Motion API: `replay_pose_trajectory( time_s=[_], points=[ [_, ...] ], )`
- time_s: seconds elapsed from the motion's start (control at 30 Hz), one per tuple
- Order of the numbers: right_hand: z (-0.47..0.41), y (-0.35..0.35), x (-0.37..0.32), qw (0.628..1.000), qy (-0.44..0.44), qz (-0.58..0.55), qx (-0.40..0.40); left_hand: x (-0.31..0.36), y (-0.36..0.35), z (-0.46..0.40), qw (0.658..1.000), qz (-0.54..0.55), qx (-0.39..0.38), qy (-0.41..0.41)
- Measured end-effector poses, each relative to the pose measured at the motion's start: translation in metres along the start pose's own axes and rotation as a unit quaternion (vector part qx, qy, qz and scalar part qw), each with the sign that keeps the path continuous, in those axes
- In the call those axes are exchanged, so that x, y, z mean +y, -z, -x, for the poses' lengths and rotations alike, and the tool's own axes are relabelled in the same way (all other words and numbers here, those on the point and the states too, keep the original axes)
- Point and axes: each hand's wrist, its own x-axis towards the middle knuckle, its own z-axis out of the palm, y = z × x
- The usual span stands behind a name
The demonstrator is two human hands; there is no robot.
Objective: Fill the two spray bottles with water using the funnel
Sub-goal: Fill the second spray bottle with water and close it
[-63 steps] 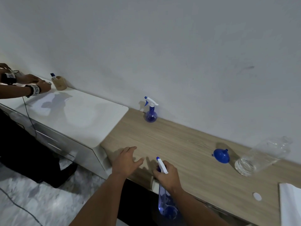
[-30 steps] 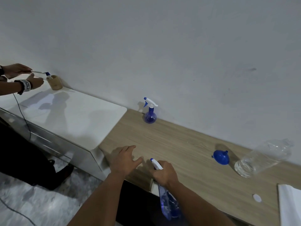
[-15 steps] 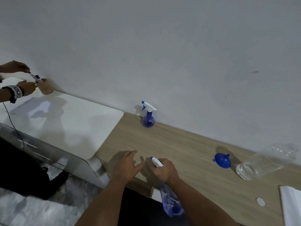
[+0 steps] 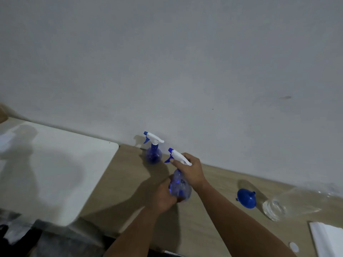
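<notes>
Near spray bottle [image 4: 179, 184] is held over the counter [image 4: 130, 182] at about centre frame. Its long axis runs roughly upright, leaning a little toward 11 o'clock, with the nozzle pointing to 10 o'clock.

Right hand [image 4: 191, 170] is curled around the white trigger head [image 4: 179, 157], fingers over the top. Left hand [image 4: 163, 196] cups the blue body from the 8 o'clock side, fingers wrapped round the lower part. Whether the base touches the counter cannot be told; the left hand hides it.

Judgement: one hand on the head and the other on the body reads as set up to unscrew the head. The head is not yet off, so nothing can be filled yet.

Second spray bottle [image 4: 153, 152] stands upright near the wall at 11 o'clock from the hands, just beyond the held one, head still on, untouched.

Funnel [image 4: 246, 198] lies on its side on the counter at 3 o'clock from the hands, well apart, spout pointing to 1 o'clock. Just beside it, further toward 3 o'clock, lies a clear water bottle [image 4: 297, 203] on its side, mouth end away from the funnel as far as can be told. The right hand is the nearer one to both; the reach for the funnel would go to 3 o'clock.

A small white cap [image 4: 293, 246] sits at 5 o'clock, near a white sheet [image 4: 328, 238] at the frame edge.
</notes>
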Motion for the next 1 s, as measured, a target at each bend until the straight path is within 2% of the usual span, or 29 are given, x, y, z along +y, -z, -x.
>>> replay_pose_trajectory(
  time_s=[0.1,0.17,0.23,0.37,0.53,0.63,0.7,0.8,0.87,0.93,1.0],
  points=[
    [-0.026,0.001,0.0,1.0,0.016,0.013,0.007,0.006,0.001,-0.032,0.994,0.036,0.095,0.041],
    [-0.04,0.004,0.011,0.997,0.026,0.069,0.023,0.013,0.003,-0.051,0.99,0.002,0.14,0.028],
    [-0.048,0.009,0.024,0.991,0.02,0.125,0.045,0.018,0.004,-0.069,0.989,-0.038,0.144,0.003],
    [-0.069,0.012,0.046,0.991,-0.001,0.113,0.071,0.014,0.004,-0.092,0.97,-0.139,0.199,-0.004],
    [-0.091,0.007,0.063,0.986,-0.028,0.122,0.106,0.01,0.009,-0.104,0.969,-0.169,0.18,0.009],
    [-0.093,0.006,0.058,0.986,-0.045,0.129,0.092,0.0,0.021,-0.092,0.959,-0.217,0.182,-0.024],
    [-0.081,0.004,0.058,0.985,-0.054,0.138,0.086,-0.009,0.027,-0.078,0.958,-0.211,0.195,-0.006],
    [-0.044,0.001,0.074,0.965,-0.036,0.186,0.18,-0.022,0.029,-0.067,0.954,-0.201,0.219,0.029],
    [-0.02,-0.001,0.087,0.959,-0.012,0.174,0.225,-0.034,0.036,-0.068,0.954,-0.171,0.244,0.043],
    [-0.004,-0.013,0.088,0.969,-0.03,0.167,0.182,-0.043,0.047,-0.07,0.951,-0.152,0.262,0.063],
    [-0.004,-0.034,0.081,0.98,-0.052,0.179,0.076,-0.052,0.06,-0.082,0.94,-0.178,0.28,0.075]
  ],
)
